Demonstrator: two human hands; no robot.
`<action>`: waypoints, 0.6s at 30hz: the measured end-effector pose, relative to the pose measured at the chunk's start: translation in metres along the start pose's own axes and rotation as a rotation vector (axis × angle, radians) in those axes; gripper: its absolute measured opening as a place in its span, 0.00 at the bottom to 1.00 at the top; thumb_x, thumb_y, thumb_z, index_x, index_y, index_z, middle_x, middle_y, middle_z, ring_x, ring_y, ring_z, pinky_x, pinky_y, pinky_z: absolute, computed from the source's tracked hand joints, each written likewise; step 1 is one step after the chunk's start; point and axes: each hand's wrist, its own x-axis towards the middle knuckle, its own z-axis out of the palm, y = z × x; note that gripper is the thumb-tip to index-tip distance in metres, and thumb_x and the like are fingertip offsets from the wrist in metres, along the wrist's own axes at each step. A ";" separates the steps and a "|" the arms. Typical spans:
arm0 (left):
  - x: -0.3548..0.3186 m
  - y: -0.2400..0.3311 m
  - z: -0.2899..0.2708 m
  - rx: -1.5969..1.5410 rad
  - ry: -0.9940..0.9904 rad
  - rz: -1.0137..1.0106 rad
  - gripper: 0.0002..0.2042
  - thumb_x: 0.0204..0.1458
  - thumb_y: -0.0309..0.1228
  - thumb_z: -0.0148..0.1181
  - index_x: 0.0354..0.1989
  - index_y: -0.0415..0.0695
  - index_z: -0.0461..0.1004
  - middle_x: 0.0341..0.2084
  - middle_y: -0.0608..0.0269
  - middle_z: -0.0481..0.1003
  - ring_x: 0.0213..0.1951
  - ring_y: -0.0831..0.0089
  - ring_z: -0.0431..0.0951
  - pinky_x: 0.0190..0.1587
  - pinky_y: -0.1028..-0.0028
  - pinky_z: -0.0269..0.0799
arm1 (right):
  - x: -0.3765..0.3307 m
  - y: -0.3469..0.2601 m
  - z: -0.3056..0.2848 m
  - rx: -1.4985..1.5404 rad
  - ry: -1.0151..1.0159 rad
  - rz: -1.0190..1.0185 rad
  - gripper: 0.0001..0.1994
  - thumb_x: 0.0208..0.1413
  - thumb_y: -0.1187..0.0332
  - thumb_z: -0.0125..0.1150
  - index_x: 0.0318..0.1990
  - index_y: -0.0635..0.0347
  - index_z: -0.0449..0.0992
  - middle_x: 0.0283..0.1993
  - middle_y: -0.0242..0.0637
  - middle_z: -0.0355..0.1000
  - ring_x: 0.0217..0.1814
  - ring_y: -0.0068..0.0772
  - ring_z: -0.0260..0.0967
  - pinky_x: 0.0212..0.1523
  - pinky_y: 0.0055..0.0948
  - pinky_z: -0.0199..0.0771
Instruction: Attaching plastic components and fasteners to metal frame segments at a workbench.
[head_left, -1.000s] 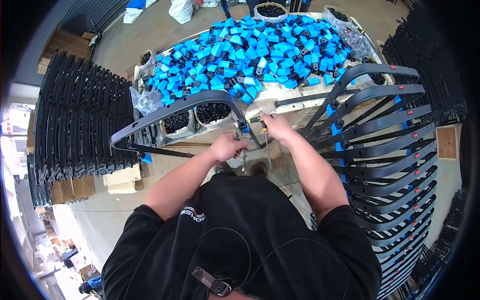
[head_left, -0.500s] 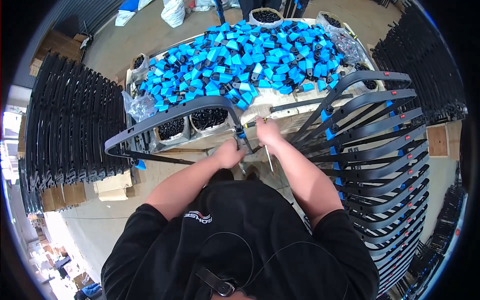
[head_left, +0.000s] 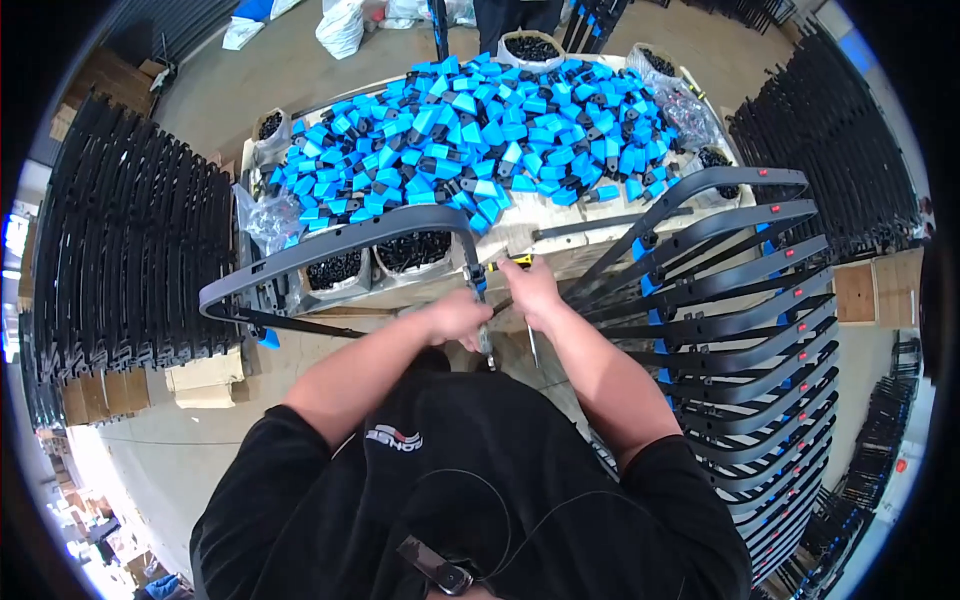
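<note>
1. A long curved dark-grey bar (head_left: pixel 330 250) is arching from far left of the hands over to its end just above them; the end w/ a small blue fitting (head_left: pixel 479 283) is sitting right btwn the hands, at the near edge of the tabletop (head_left: pixel 520 235).
2. Left hand (head_left: pixel 458 320) is closing into a fist round the bar's lower end, fingers wrapped tight.
3. Right hand (head_left: pixel 528 290) is curling shut too, gripping what looks like a yellow-handled tool (head_left: pixel 515 261) pressed to the same end; can't tell exactly what kind.
4. Just beyond the hands: two tubs of small black parts (head_left: pixel 375 260), then a big heap of blue-and-black caps (head_left: pixel 490 120) covering the tabletop.
5. Right of the hands: a stack of matching curved bars (head_left: pixel 740 300), blue bits on some. Far left: a dense rack of black frames (head_left: pixel 120 250).
6. Risks, as I judge it: the bar is long and held only at one end, so its far end could be swinging or sagging and twisting the fitting askew; the tool could be slipping off toward the left knuckles since both hands are nearly touching; a loose elbow could be knocking caps off the near edge.
</note>
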 end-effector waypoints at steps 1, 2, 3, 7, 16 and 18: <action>-0.005 0.013 -0.014 -0.492 -0.192 -0.056 0.11 0.58 0.35 0.58 0.37 0.38 0.74 0.27 0.56 0.80 0.25 0.62 0.83 0.25 0.67 0.80 | -0.003 0.000 -0.006 -0.035 0.054 -0.061 0.23 0.57 0.59 0.69 0.49 0.71 0.72 0.44 0.48 0.78 0.42 0.37 0.75 0.44 0.37 0.74; 0.010 -0.004 -0.047 -1.194 -0.624 -0.174 0.09 0.58 0.35 0.58 0.35 0.41 0.74 0.25 0.57 0.79 0.25 0.65 0.82 0.24 0.69 0.78 | -0.009 -0.011 0.000 -0.044 0.029 -0.075 0.23 0.57 0.59 0.69 0.49 0.71 0.72 0.44 0.48 0.78 0.42 0.37 0.75 0.44 0.37 0.74; 0.003 0.003 -0.030 -0.989 -0.406 -0.062 0.09 0.58 0.35 0.58 0.35 0.41 0.74 0.25 0.56 0.79 0.24 0.66 0.81 0.25 0.70 0.78 | -0.013 -0.011 -0.005 0.044 0.018 -0.022 0.22 0.57 0.60 0.69 0.49 0.71 0.72 0.43 0.47 0.78 0.42 0.36 0.75 0.44 0.36 0.73; 0.004 -0.021 0.010 -0.020 0.090 0.171 0.12 0.57 0.33 0.57 0.38 0.35 0.77 0.33 0.48 0.82 0.33 0.64 0.84 0.38 0.67 0.77 | -0.015 -0.010 0.000 0.118 -0.002 -0.122 0.20 0.58 0.62 0.68 0.49 0.67 0.71 0.37 0.39 0.75 0.36 0.30 0.71 0.38 0.34 0.71; -0.003 -0.019 0.006 -0.189 -0.053 0.172 0.17 0.59 0.36 0.55 0.44 0.31 0.68 0.30 0.54 0.79 0.32 0.65 0.84 0.35 0.69 0.78 | -0.011 -0.003 0.008 0.069 0.057 -0.153 0.17 0.60 0.59 0.67 0.43 0.56 0.66 0.25 0.29 0.63 0.16 0.21 0.56 0.14 0.26 0.51; -0.003 -0.015 0.010 0.601 0.373 0.129 0.21 0.58 0.38 0.57 0.46 0.28 0.67 0.33 0.48 0.80 0.33 0.64 0.85 0.35 0.67 0.79 | -0.015 0.000 0.005 0.118 -0.001 -0.061 0.16 0.60 0.59 0.68 0.43 0.56 0.66 0.25 0.29 0.64 0.17 0.21 0.56 0.14 0.27 0.52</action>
